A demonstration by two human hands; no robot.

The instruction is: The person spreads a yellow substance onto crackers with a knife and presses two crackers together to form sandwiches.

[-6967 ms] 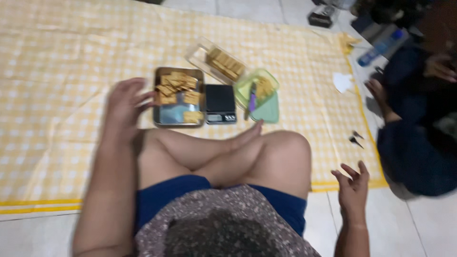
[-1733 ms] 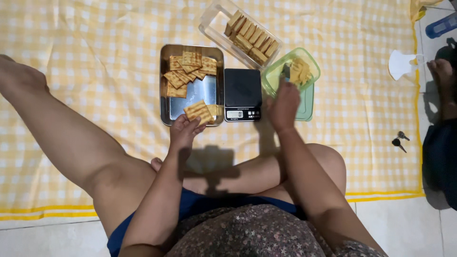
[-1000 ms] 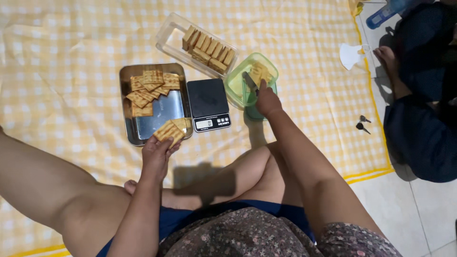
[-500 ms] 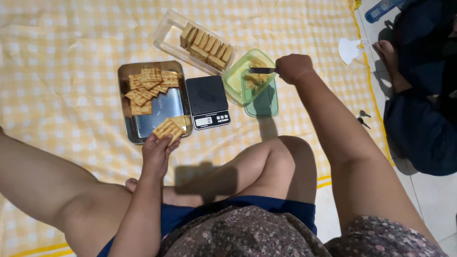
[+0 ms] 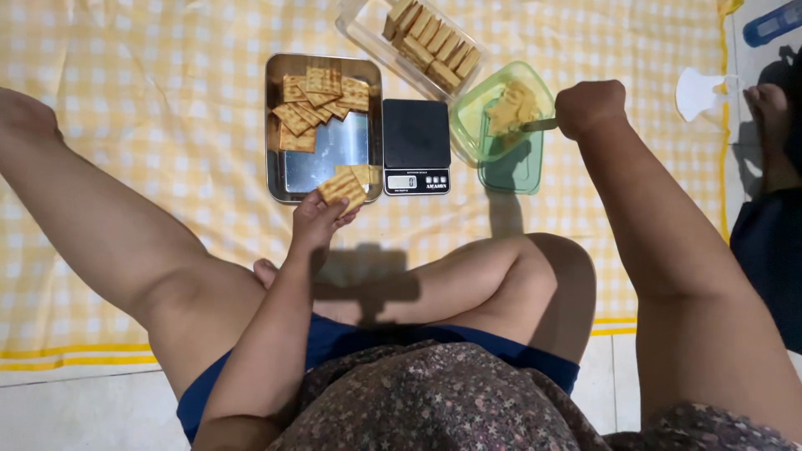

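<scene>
I sit on a yellow checked mat. My left hand (image 5: 315, 224) holds a square cracker (image 5: 341, 189) at the near edge of a metal tray (image 5: 326, 163), where several more crackers (image 5: 317, 98) lie at the far end. My right hand (image 5: 591, 108) grips a knife (image 5: 535, 125) whose blade reaches into a green plastic container (image 5: 493, 113) of yellow spread. A small black digital scale (image 5: 415, 146) stands between the tray and the green container.
A clear tray (image 5: 368, 33) of stacked filled crackers lies beyond the scale. The green container's lid (image 5: 511, 167) lies under it. Another person's foot (image 5: 764, 104) and dark clothing are at the right edge, beside a white piece (image 5: 700, 88).
Earlier my hands were off the things; since then my left hand picked a cracker from the tray and my right hand took the knife and swung it out over the green container.
</scene>
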